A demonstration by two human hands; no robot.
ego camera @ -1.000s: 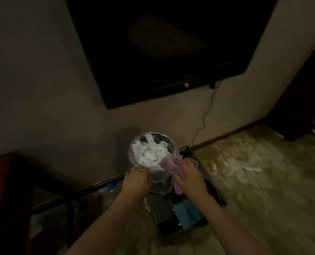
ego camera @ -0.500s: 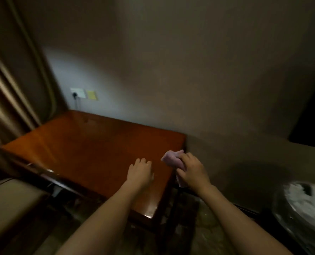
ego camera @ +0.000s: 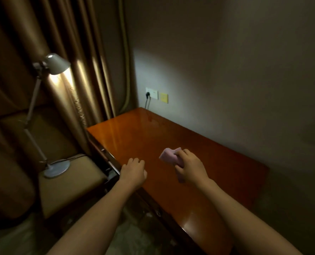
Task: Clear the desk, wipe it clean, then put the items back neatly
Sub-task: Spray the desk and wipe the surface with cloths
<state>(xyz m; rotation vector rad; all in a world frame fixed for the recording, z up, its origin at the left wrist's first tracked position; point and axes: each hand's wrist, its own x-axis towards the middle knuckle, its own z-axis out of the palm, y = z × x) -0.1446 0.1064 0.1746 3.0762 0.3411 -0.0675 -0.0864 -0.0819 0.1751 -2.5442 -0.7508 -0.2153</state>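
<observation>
Desk lamp [ego camera: 50, 115]: lit, parked on chair seat [ego camera: 68, 183] left of desk, presumably moved off for wiping. Left hand [ego camera: 133, 173]: over desk's near edge, fingers loosely curled, holding nothing, palm down. Desk [ego camera: 217, 181]: glossy orange wood, top bare. Pink cloth [ego camera: 168, 156]: bunched, just above desk's middle, ready to wipe. Right hand [ego camera: 189, 167]: gripping cloth, fingers curled round it, knuckles up.

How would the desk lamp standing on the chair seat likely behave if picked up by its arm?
The desk lamp looks top-heavy: its shade sits high on a thin jointed arm, so it may fold or swing. Its round base rests on a cushioned chair seat, probably wobbly footing. A cord trails from it and could snag.
</observation>
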